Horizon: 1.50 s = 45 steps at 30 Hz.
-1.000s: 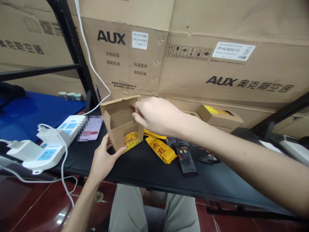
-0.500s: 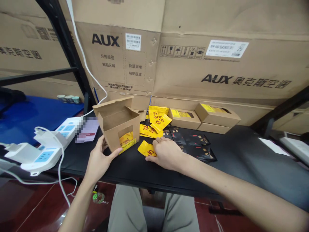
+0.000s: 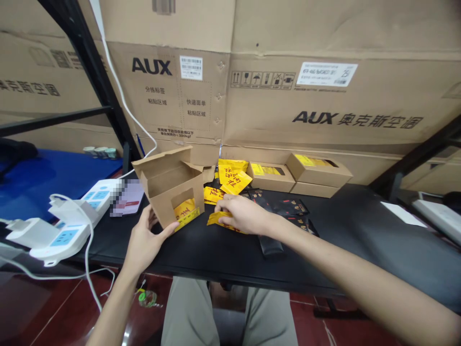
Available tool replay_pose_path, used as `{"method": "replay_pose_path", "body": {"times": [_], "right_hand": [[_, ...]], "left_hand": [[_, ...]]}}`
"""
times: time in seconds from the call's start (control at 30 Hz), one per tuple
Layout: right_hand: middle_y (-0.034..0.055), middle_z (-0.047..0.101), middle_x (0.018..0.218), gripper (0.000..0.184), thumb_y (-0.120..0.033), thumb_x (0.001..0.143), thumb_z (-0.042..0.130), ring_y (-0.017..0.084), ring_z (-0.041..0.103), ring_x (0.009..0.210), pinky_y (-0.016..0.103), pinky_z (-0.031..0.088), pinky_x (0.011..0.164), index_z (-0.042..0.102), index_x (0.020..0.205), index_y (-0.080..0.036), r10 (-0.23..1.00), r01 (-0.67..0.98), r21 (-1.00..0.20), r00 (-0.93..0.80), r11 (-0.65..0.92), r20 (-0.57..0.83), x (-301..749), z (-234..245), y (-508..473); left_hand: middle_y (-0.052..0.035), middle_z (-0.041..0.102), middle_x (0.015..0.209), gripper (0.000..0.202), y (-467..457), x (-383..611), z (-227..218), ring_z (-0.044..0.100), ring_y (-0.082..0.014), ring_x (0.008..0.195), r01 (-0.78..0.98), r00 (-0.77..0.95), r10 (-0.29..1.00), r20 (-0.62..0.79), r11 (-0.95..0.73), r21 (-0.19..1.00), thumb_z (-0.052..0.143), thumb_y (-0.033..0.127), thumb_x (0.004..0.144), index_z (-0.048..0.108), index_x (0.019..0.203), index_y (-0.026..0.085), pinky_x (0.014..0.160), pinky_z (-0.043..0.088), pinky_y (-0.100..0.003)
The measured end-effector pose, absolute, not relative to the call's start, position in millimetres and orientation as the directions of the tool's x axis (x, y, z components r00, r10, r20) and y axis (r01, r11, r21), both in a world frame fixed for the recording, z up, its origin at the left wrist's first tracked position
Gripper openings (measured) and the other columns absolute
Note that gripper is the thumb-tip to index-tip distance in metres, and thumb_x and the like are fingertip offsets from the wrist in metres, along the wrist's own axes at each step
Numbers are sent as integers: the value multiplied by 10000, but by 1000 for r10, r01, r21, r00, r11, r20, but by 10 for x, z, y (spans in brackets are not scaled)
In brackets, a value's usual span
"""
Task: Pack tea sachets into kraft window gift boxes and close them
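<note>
A small brown cardboard box [image 3: 169, 185] with an open lid and a front window stands on the black table [image 3: 216, 250]. Yellow packets show through its window. My left hand [image 3: 146, 238] grips the box at its lower front corner. My right hand [image 3: 243, 215] is closed on a yellow packet [image 3: 217, 218], lifted a little off the table just right of the box. More yellow packets [image 3: 232, 180] lie behind it, and black packets [image 3: 288, 209] lie to its right.
Two closed brown boxes [image 3: 309, 173] sit at the back against large AUX cartons [image 3: 288, 105]. White power strips [image 3: 61, 221] with cables lie on the left, beside a phone [image 3: 126, 198]. A black rack post [image 3: 93, 86] stands at the back left.
My right hand left the box top, came down on a yellow packet lying on the table, and now holds it raised slightly. My left hand stayed on the box.
</note>
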State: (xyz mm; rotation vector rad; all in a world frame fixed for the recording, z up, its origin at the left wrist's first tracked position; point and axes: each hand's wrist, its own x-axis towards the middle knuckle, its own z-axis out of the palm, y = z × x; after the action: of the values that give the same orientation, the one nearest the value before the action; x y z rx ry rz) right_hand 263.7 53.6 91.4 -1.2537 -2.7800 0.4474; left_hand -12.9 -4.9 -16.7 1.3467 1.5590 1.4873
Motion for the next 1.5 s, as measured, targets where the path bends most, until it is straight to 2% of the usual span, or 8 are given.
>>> {"method": "replay_pose_path", "body": {"times": [0.2,0.37,0.63,0.73,0.9,1.1,1.37,1.5], "right_hand": [[88,765,1009,103,-97,894,631,187,677,916,281,451,844,694,965,-137,785,729,-322,-614,604,80,2741,1296,509],[62,743,905,250,-63,890,610,160,647,803,253,427,751,706,1111,-128,776,732,-262,-611,629,158,2876,1441,514],[130,777,1141,251,-168,955,599,258,715,1005,328,453,810,728,1169,-147,807,807,-65,-575,586,132,3000,1386,492],[119,781,1077,239,-224,984,594,264,719,949,339,438,779,727,1169,-151,822,827,-33,-551,561,141,3001,1409,459],[110,759,1016,210,-222,976,582,253,701,939,327,388,736,722,1119,-160,840,847,-16,-524,532,142,2991,1389,441],[92,727,997,160,-157,939,557,212,653,909,319,386,751,696,1019,-157,820,821,-82,-548,565,166,2927,1389,424],[30,675,935,66,-116,880,590,139,608,805,289,475,781,621,900,-170,644,698,-149,-528,701,554,2671,2052,216],[18,663,967,64,-142,907,594,139,615,869,289,494,850,609,954,-182,614,711,-113,-504,694,607,2378,2317,154]], "left_hand": [[-153,701,1430,784,-45,-138,-180,680,-341,1335,263,-310,926,217,-136,955,908,473,707,571,1372,231,1196,508,-547],[-144,703,1432,768,-57,-136,-167,679,-338,1338,270,-303,927,219,-137,953,907,475,714,572,1365,241,1193,512,-540],[-140,679,1479,777,-64,-132,-153,665,-336,1361,271,-286,932,224,-145,952,903,471,731,558,1394,259,1195,511,-540],[-140,675,1482,771,-68,-131,-150,654,-340,1372,262,-291,932,215,-139,955,905,472,730,561,1386,257,1205,500,-551],[-144,679,1470,769,-69,-124,-144,661,-347,1358,266,-299,930,216,-136,954,908,474,722,567,1372,247,1212,491,-567],[-145,686,1462,743,-75,-119,-135,679,-341,1338,282,-287,930,230,-148,948,890,475,743,565,1370,243,1201,504,-554],[-147,692,1457,759,-79,-120,-131,667,-348,1358,291,-287,932,223,-137,947,897,475,734,560,1376,250,1187,516,-550],[-142,704,1429,758,-76,-119,-135,680,-340,1335,297,-288,929,234,-145,944,899,475,724,566,1364,245,1185,515,-543]]}}
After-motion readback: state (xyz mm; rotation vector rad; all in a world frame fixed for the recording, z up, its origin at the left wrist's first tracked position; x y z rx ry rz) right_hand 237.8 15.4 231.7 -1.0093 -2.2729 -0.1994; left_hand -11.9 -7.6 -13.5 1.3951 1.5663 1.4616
